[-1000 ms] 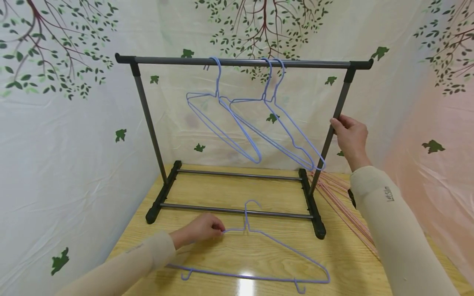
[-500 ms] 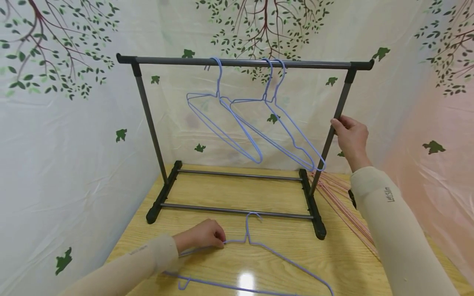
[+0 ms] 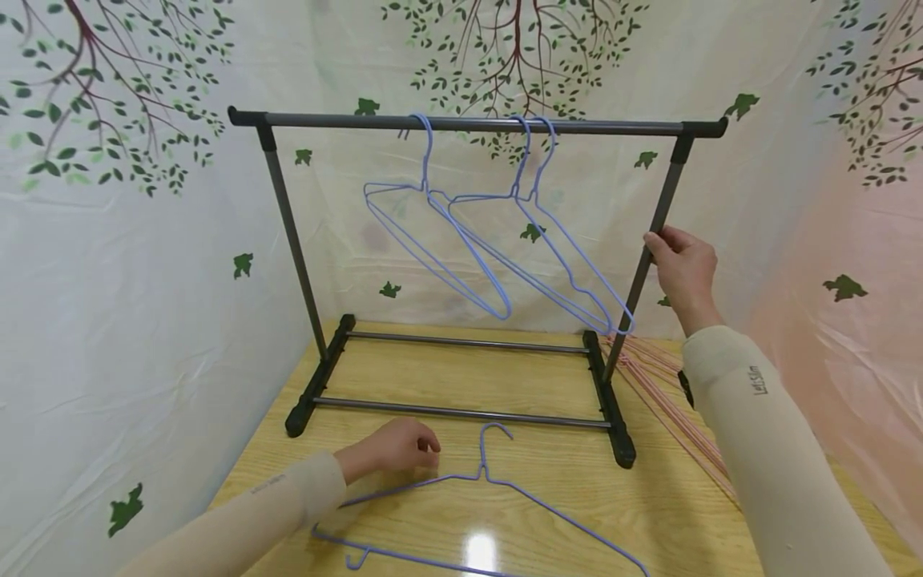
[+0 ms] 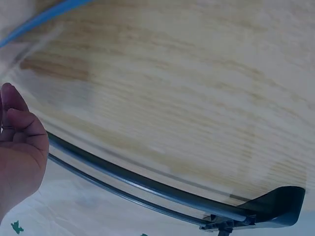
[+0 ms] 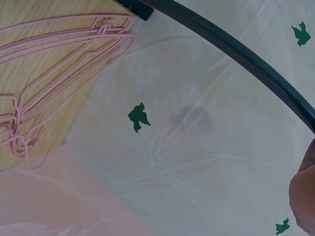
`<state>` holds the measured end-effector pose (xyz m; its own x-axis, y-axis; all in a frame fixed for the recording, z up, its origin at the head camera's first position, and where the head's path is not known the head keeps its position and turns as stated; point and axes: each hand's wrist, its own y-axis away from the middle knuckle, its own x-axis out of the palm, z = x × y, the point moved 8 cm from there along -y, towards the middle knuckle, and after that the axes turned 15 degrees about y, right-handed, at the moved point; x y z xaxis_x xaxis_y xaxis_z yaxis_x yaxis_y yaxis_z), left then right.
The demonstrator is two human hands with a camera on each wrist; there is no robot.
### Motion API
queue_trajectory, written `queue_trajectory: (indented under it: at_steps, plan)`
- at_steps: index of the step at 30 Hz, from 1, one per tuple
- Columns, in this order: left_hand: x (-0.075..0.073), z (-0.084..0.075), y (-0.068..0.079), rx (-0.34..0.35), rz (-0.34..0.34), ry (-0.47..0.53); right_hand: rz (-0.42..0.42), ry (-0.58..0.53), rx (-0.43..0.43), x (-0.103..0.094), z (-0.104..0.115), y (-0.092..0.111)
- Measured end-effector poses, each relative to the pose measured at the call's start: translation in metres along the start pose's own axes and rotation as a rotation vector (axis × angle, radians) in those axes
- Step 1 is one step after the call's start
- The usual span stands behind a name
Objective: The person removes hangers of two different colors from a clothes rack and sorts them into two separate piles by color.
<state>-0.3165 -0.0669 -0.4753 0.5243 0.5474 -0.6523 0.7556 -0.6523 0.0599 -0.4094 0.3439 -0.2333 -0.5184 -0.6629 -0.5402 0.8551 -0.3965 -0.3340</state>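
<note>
Pinching the dark tubular right upright (image 3: 665, 200) of the clothes rack (image 3: 461, 411) between thumb and fingers with the right hand (image 3: 685, 268), stretching that arm forward and up in a beige sleeve (image 3: 757, 433). Poising the left hand (image 3: 400, 445) low, loosely curled with nothing in grip, just beside the thin lavender wire hanger (image 3: 484, 473), lying on the wood-grain table (image 3: 461, 373) in front of the rack with hook toward it. Also showing blue hangers (image 3: 425, 172) over the smooth round top bar (image 3: 476, 124), skinny pink hangers (image 3: 674, 413) bunched at right, wrinkled leaf-printed backdrop (image 3: 144, 304) behind.
</note>
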Motion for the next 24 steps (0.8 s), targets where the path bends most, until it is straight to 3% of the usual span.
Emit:
queue_trajectory:
  at_steps: [9, 15, 20, 24]
  plan:
    - [-0.039, -0.008, -0.007, -0.001, -0.151, 0.028, 0.003, 0.005, -0.003, 0.000, -0.001, -0.001]
    - [-0.078, -0.014, -0.011, -0.047, -0.312, 0.028, 0.003, 0.006, 0.004, 0.001, -0.002, -0.001]
    - [-0.115, -0.033, -0.013, -0.025, -0.446, 0.028, 0.000, 0.009, 0.001, 0.001, -0.002, -0.002]
    - [-0.147, -0.054, -0.012, -0.004, -0.551, 0.097, -0.001, 0.011, 0.000, 0.000, -0.001, -0.002]
